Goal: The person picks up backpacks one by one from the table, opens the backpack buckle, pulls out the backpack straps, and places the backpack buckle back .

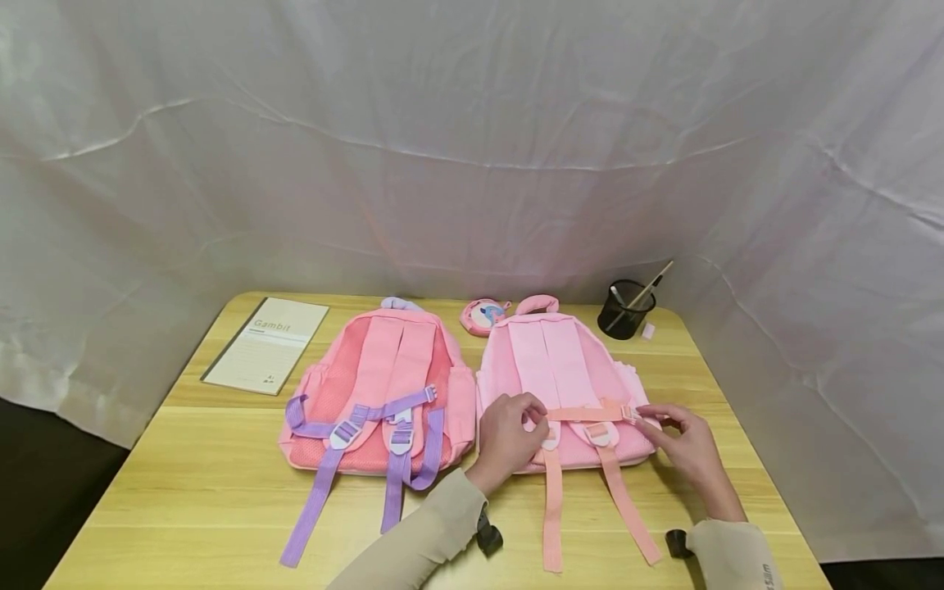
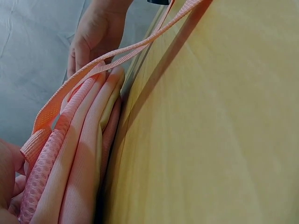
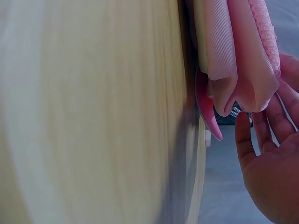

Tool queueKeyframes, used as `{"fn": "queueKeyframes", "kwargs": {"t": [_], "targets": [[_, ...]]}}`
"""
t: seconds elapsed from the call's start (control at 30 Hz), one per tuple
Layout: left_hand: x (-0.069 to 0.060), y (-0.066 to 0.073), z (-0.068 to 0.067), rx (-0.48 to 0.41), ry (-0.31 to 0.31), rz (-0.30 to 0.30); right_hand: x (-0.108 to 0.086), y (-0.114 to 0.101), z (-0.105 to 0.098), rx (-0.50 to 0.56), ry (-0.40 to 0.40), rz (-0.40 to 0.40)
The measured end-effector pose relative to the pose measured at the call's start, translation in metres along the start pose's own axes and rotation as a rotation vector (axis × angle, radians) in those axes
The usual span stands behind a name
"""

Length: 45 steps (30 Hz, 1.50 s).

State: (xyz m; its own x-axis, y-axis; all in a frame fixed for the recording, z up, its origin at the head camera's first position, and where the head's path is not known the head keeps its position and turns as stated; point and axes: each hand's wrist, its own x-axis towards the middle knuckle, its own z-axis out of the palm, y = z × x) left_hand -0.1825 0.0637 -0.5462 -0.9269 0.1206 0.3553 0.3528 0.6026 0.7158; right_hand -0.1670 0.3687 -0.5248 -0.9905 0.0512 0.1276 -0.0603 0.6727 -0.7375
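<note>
Flat on the table, back panel up, lies a light pink backpack (image 1: 564,360) with orange straps. Across its lower part runs an orange cross strap (image 1: 583,414) with a pale buckle (image 1: 629,412) at its right end. My left hand (image 1: 512,434) pinches the strap's left end between thumb and index finger, above a white strap adjuster (image 1: 551,437). At the right end, the thumb and index fingertips of my right hand (image 1: 686,447) pinch the buckle. In the right wrist view, this hand's other fingers (image 3: 275,123) spread loosely beside the pack's side.
Left of it lies a darker pink backpack (image 1: 361,352) with purple straps. A notebook (image 1: 269,344) rests at the far left. Behind are a small round pink pouch (image 1: 483,316), a black mesh pen cup (image 1: 624,311) and an eraser (image 1: 648,331). Grey cloth (image 1: 472,205) hangs around the table.
</note>
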Motion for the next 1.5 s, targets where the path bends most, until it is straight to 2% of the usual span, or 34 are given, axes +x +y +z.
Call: {"fn": "queueKeyframes", "kwargs": {"t": [0.33,0.67,0.87,1.0,1.17,1.3,1.4,1.5], "targets": [[0.000,-0.001,0.000,0.024,0.016,-0.001,-0.001,0.000,0.002,0.013,0.007,-0.027],[-0.001,-0.002,-0.001,0.018,0.017,0.002,0.000,0.001,0.003,-0.003,-0.010,0.002],[-0.001,-0.001,-0.004,-0.015,0.005,0.004,0.001,0.000,0.003,0.001,-0.015,-0.002],[0.000,0.002,-0.011,-0.068,-0.034,0.005,0.000,-0.003,0.001,-0.003,-0.013,-0.010],[0.006,0.013,-0.032,-0.138,-0.126,0.015,0.000,-0.012,-0.004,-0.006,0.016,-0.054],[0.016,0.021,-0.061,-0.142,-0.165,0.042,0.004,-0.025,-0.007,-0.029,0.050,-0.115],[0.027,0.022,-0.092,-0.128,-0.145,0.089,0.008,-0.038,-0.010,-0.039,0.078,-0.185],[0.038,0.019,-0.127,-0.113,-0.087,0.163,0.012,-0.054,-0.013,-0.049,0.107,-0.246]]}}
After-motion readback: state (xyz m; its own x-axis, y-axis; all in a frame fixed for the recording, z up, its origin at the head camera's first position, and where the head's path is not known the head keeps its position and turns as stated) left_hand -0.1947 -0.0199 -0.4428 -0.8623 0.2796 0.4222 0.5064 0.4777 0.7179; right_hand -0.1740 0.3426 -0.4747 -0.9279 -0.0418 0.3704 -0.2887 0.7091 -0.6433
